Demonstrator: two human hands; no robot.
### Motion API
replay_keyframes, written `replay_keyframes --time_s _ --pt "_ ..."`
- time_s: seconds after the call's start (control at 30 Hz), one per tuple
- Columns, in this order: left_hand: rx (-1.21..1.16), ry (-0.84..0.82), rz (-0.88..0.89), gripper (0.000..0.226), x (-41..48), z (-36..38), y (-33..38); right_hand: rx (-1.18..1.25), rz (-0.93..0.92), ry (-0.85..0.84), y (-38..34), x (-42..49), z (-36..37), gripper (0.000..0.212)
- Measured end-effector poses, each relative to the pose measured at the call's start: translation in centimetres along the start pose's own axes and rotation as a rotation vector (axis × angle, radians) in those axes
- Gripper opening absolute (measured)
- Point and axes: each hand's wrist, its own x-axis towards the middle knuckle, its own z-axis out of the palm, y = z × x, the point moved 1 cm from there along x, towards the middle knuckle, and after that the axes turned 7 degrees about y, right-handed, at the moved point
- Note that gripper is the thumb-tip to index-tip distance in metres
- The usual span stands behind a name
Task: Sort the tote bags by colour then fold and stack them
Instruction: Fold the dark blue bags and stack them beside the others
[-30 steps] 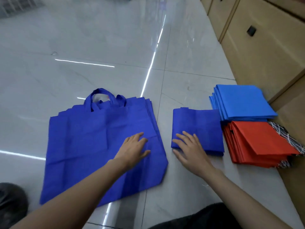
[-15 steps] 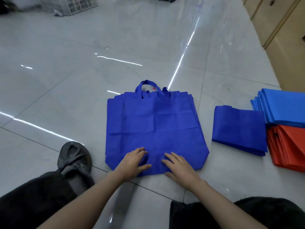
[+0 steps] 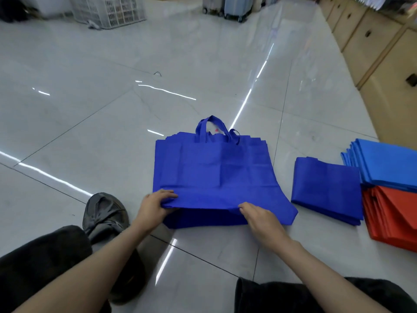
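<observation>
**Near hem lifted as a royal-blue tote goes into its fold**

The royal-blue tote bag (image 3: 214, 168) lies flat on the tiled floor (image 3: 112, 114) in front of my knees, with its handles (image 3: 212, 128) pointing away from me. It tops a pile of unfolded totes (image 3: 203, 221) of the same blue, whose edges fan out along its far and right sides. My left grip (image 3: 155, 204) pinches the near hem towards the left corner. My right grip (image 3: 259, 213) pinches the same hem further right, and the edge between them is raised off the pile. Both grips are closed on cloth and nothing else.

I judge the fabric to be thin, light and limp, a non-woven sort that holds a crease, since fold lines cross the panel. It should not slip, but it will sag between two holds. The hem is best taken close to the corners and carried over level towards the mouth. The bag beneath may cling and rise with it.

Just right of the pile sits a folded royal-blue stack (image 3: 327, 188). Beside that is a folded lighter-blue stack (image 3: 388, 163), its near edge against a folded red stack (image 3: 392, 218). By my reckoning the sorting is well along.

At far left stands a white lattice crate (image 3: 108, 10); I cannot make out what it holds. Wheeled suitcases (image 3: 228, 6) stand shut beyond it, and the wooden cabinets (image 3: 372, 41) along the right have their fronts closed. My grey shoe (image 3: 103, 213) rests left of the pile.
</observation>
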Motion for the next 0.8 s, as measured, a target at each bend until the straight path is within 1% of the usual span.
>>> replay_keyframes --time_s 0.03,0.07,0.1,0.17,0.2,0.23,0.27,0.3,0.33,0.37,0.4,0.43,0.47,0.5,0.53,0.6,0.8 --pt "-0.031 0.007 -0.009 0.033 0.3 -0.4 0.1 -0.009 -0.010 0.031 0.3 0.1 -0.6 0.020" --pt "-0.061 -0.003 -0.031 0.031 0.6 -0.8 0.1 -0.006 -0.026 0.066 0.5 0.1 -1.1 0.026" --pt "-0.096 -0.017 -0.060 0.027 0.7 -1.1 0.3 0.003 -0.020 0.085 0.6 0.1 -1.8 0.039" --pt "-0.206 -0.014 -0.117 0.017 0.9 -1.6 0.4 0.020 0.012 0.073 0.7 0.3 -3.1 0.077" --pt "-0.282 0.009 -0.135 0.013 1.0 -1.7 0.6 0.028 0.022 0.055 0.7 0.3 -3.7 0.089" --pt "-0.353 0.042 -0.149 0.011 1.2 -1.8 0.8 0.023 0.027 0.034 0.7 0.4 -4.4 0.091" --pt "-0.401 0.081 -0.173 0.013 1.3 -1.9 1.1 -0.001 0.017 0.018 0.7 0.5 -5.1 0.081" --pt "-0.432 0.116 -0.203 0.016 1.5 -2.0 1.3 -0.038 0.005 0.010 1.1 0.7 -5.5 0.064" --pt "-0.448 0.141 -0.227 0.017 1.7 -2.1 1.6 -0.048 0.025 -0.004 1.7 0.8 -5.9 0.050" --pt "-0.455 0.151 -0.241 0.017 1.9 -2.3 1.8 -0.044 0.079 -0.027 2.5 0.9 -6.2 0.041" --pt "-0.455 0.149 -0.248 0.017 2.1 -2.4 1.8 -0.014 0.143 -0.040 3.4 0.8 -6.5 0.034" --pt "-0.453 0.145 -0.250 0.018 2.4 -2.6 1.8 0.079 0.216 -0.040 4.4 0.8 -6.9 0.025" --pt "-0.449 0.145 -0.253 0.021 2.6 -2.8 1.7 0.225 0.293 -0.032 5.5 0.7 -7.2 0.016" --pt "-0.446 0.145 -0.260 0.023 2.9 -3.0 1.6 0.390 0.360 -0.025 6.4 0.7 -7.5 0.012" --pt "-0.451 0.145 -0.276 0.024 3.0 -3.1 1.5 0.541 0.421 -0.015 7.2 0.6 -7.8 0.015" --pt "-0.486 0.137 -0.299 0.024 3.5 -3.2 1.3 0.728 0.514 0.018 8.0 0.5 -8.3 0.017" --pt "-0.464 0.151 -0.329 0.026 4.4 -2.4 1.5 0.946 0.717 0.141 9.0 1.2 -5.9 0.026"
